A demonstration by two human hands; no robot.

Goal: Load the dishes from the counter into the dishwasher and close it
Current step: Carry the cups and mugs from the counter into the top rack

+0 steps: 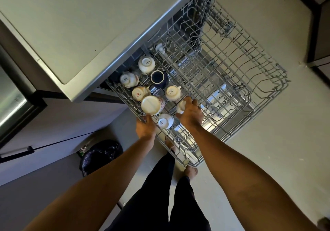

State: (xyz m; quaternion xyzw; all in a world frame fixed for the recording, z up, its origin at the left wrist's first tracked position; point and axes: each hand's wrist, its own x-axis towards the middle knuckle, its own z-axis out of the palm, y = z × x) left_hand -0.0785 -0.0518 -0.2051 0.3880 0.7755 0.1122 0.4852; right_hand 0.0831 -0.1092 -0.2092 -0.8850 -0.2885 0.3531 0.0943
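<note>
With the rack (284, 80) pulled out under the bench (71, 25), right hand (191, 114) fingers curl round a small white cup (180, 106) in the rack's left section. Left hand (145, 127) grips the rack's near corner. Other cups (146, 64) sit base-up alongside.

Small white cup (180, 106) mostly under right hand (190, 113); left hand (145, 127) fingertips hidden at rack (123, 100) rim; table (71, 25) cropped upper left.
</note>
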